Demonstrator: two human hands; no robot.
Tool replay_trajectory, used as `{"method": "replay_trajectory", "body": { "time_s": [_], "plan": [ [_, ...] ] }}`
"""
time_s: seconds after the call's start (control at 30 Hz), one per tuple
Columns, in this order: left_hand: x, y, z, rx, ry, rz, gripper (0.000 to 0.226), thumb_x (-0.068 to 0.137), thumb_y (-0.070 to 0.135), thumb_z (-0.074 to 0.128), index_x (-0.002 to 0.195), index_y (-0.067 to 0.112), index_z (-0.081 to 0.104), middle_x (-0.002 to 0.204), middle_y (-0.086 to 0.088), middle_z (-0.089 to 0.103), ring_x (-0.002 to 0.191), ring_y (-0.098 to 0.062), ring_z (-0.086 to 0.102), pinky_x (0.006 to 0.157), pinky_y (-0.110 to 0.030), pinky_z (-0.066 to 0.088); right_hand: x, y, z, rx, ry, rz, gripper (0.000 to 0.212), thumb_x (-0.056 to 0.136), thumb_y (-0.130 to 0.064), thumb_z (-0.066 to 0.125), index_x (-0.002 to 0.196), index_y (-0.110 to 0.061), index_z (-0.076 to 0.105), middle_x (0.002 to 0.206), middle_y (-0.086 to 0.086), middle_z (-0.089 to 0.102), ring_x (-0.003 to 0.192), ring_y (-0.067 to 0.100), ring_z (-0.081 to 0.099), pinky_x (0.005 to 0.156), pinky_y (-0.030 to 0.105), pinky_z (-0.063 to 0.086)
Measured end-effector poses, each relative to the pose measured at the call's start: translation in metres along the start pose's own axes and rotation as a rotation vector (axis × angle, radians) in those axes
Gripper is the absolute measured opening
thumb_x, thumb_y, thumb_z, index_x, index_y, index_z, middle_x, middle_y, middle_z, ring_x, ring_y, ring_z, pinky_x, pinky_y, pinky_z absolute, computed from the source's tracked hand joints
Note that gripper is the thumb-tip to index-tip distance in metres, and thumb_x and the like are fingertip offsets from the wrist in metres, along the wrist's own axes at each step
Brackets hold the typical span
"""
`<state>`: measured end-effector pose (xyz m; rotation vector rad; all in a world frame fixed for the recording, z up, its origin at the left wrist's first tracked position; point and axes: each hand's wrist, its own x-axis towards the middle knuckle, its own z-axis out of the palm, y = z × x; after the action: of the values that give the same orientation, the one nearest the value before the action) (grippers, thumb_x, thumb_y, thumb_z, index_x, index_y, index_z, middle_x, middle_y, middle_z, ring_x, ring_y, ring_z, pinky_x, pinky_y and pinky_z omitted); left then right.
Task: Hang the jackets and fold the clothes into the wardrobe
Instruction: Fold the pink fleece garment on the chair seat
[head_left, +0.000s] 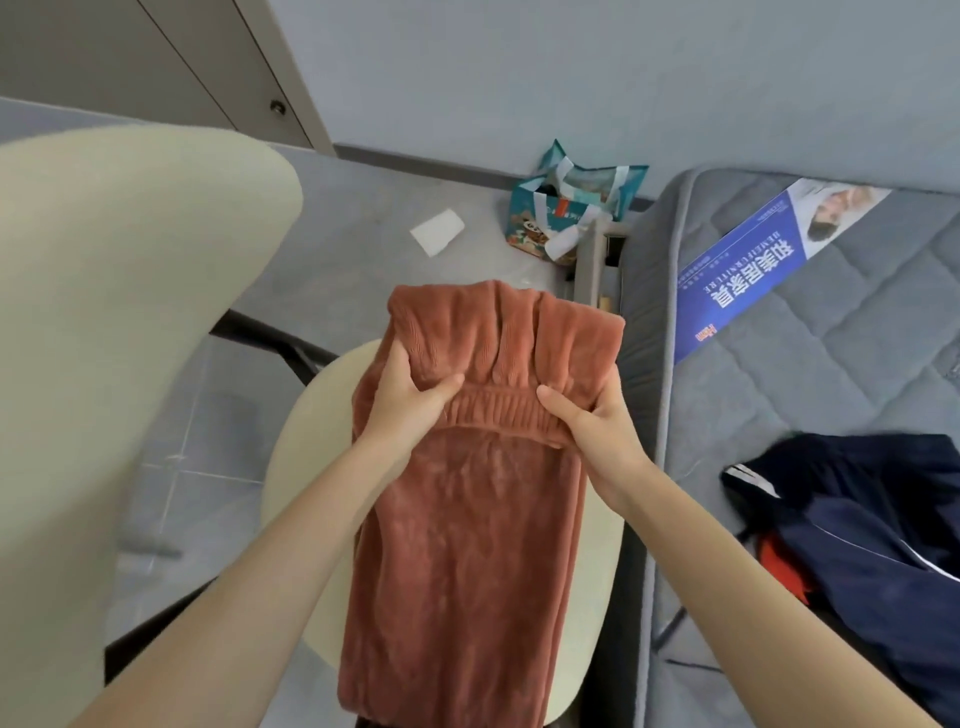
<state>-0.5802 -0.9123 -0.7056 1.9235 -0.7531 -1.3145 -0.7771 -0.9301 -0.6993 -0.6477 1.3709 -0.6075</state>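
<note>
Both left hand (410, 401) and right hand (597, 427) pinch rust trousers (467, 551) over chair (292, 467), beside mattress (831, 374).

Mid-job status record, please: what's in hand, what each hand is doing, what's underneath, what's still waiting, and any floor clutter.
item: rust fleece trousers, top part bunched up beyond the hands
left hand: grips the elastic waistband, left side
right hand: grips the waistband, right side
underneath: cream chair seat
waiting: navy jacket on the grey mattress
floor: teal bag, white paper
</note>
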Motion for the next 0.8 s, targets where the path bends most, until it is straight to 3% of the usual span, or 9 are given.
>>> {"method": "replay_trajectory", "body": {
  "time_s": [0.13,0.23,0.33,0.4,0.43,0.5,0.57,0.67,0.8],
  "plan": [
    [0.013,-0.001,-0.009,0.207,-0.058,-0.057,0.07,0.079,0.029,0.075,0.14,0.024,0.039,0.131,0.007,0.054,0.121,-0.014,0.051,0.107,-0.036,0.039,0.006,0.004,-0.002,-0.221,0.112,0.035,0.072,0.079,-0.021,0.078,0.135,-0.025,0.032,0.119,-0.004,0.057,0.112,0.018,0.06,0.092,0.044,0.054],
    [0.011,-0.006,-0.011,0.34,0.122,-0.077,0.073,0.068,0.039,0.082,0.128,0.015,0.047,0.126,-0.004,0.054,0.12,-0.023,0.05,0.104,-0.04,0.041,0.011,0.004,-0.005,-0.57,0.306,-0.071,0.089,0.069,-0.026,0.084,0.138,-0.022,0.027,0.127,0.006,0.047,0.116,0.023,0.049,0.09,0.034,0.045],
    [0.019,0.006,-0.007,0.532,0.29,0.188,0.091,0.066,0.046,0.081,0.138,0.016,0.034,0.137,-0.012,0.034,0.129,-0.028,0.028,0.107,-0.037,0.026,0.027,-0.016,-0.004,-0.829,0.38,-0.325,0.084,0.068,-0.026,0.083,0.137,-0.025,0.036,0.13,0.007,0.036,0.12,0.025,0.03,0.093,0.028,0.03],
    [0.037,0.021,-0.001,0.64,0.228,0.28,0.099,0.066,0.057,0.077,0.144,0.021,0.028,0.144,-0.012,0.028,0.135,-0.028,0.022,0.11,-0.038,0.021,0.045,-0.035,-0.001,-0.912,0.29,-0.391,0.082,0.068,-0.032,0.083,0.138,-0.024,0.04,0.141,0.009,0.031,0.129,0.029,0.024,0.104,0.034,0.03],
    [0.05,0.026,0.001,0.659,0.175,0.211,0.107,0.063,0.062,0.075,0.147,0.023,0.022,0.149,-0.012,0.025,0.139,-0.029,0.019,0.113,-0.04,0.018,0.056,-0.044,0.0,-0.979,0.226,-0.372,0.089,0.066,-0.037,0.084,0.141,-0.025,0.038,0.147,0.01,0.025,0.136,0.031,0.018,0.109,0.04,0.026],
    [0.072,0.033,0.004,0.589,0.068,-0.113,0.128,0.053,0.068,0.078,0.15,0.026,0.006,0.155,-0.014,0.019,0.143,-0.032,0.015,0.117,-0.048,0.016,0.076,-0.056,-0.002,-1.219,0.072,-0.261,0.111,0.06,-0.045,0.086,0.149,-0.029,0.022,0.157,0.013,0.011,0.144,0.034,0.003,0.115,0.051,0.014],
    [0.083,0.026,0.002,0.455,-0.046,-0.355,0.142,0.045,0.065,0.084,0.151,0.023,-0.002,0.155,-0.012,0.023,0.143,-0.033,0.021,0.116,-0.05,0.02,0.092,-0.057,-0.005,-1.389,-0.052,-0.089,0.127,0.056,-0.05,0.087,0.152,-0.032,0.006,0.16,0.011,0.006,0.146,0.037,-0.004,0.114,0.06,0.004],
    [0.085,0.004,-0.003,0.271,-0.053,-0.3,0.131,0.045,0.046,0.092,0.147,0.017,0.016,0.144,-0.005,0.042,0.133,-0.025,0.04,0.112,-0.044,0.031,0.101,-0.047,-0.004,-1.392,-0.069,0.079,0.125,0.056,-0.054,0.086,0.151,-0.022,0.013,0.152,0.011,0.028,0.143,0.039,0.016,0.114,0.063,0.011],
    [0.074,0.0,-0.007,0.112,-0.028,-0.17,0.091,0.049,0.023,0.095,0.127,0.02,0.048,0.114,0.009,0.061,0.105,-0.008,0.058,0.092,-0.025,0.047,0.09,-0.045,0.005,-1.485,0.021,-0.096,0.089,0.055,-0.055,0.086,0.121,-0.011,0.046,0.117,0.009,0.057,0.115,0.032,0.051,0.101,0.045,0.038]
  ]
}}
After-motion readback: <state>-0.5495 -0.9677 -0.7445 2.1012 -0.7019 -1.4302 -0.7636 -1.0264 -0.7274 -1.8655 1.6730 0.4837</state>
